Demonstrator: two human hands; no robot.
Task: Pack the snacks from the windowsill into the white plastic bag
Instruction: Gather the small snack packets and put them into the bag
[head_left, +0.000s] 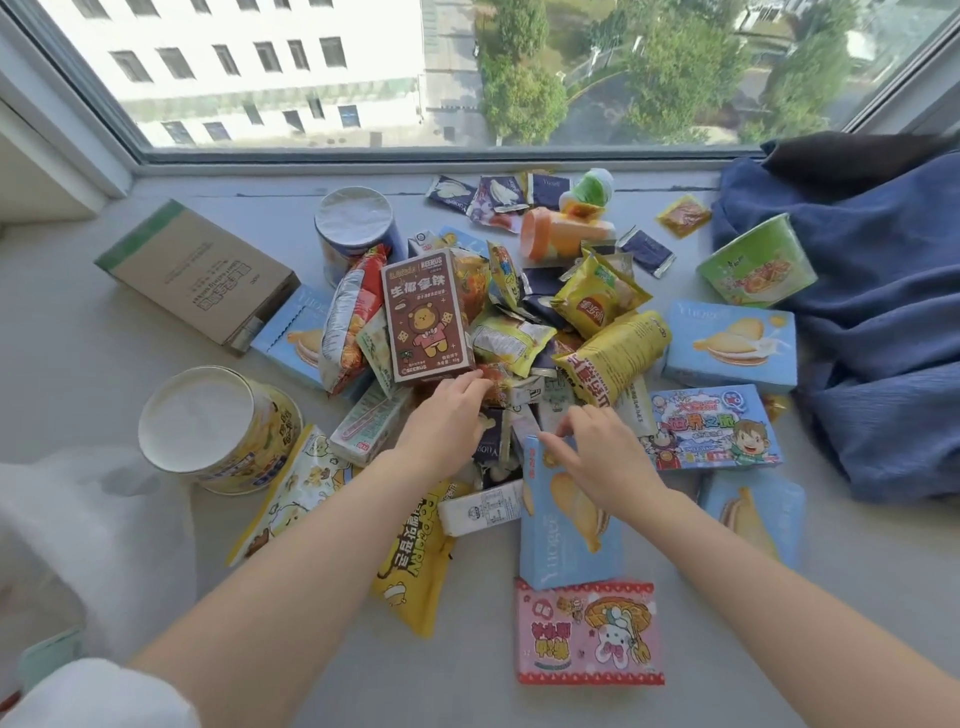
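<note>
Left hand (447, 415): reached into the snack pile (498, 322) on the windowsill (78, 374); fingertips buried, grip unclear.
Right hand (602, 457): fingers pinched the blue box (566, 530) top edge.
White bag (93, 519): blurred, cut off at left.

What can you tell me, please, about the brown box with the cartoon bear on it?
The brown box is a tall printed carton, cardboard by the look of it, closed, with a yellow bear in pink on its front and a cream top band. It stands propped near upright on the snack pile, leaning against packets behind it. The left hand reaches under its lower right corner; whether its fingers touch the box I cannot tell.
</note>
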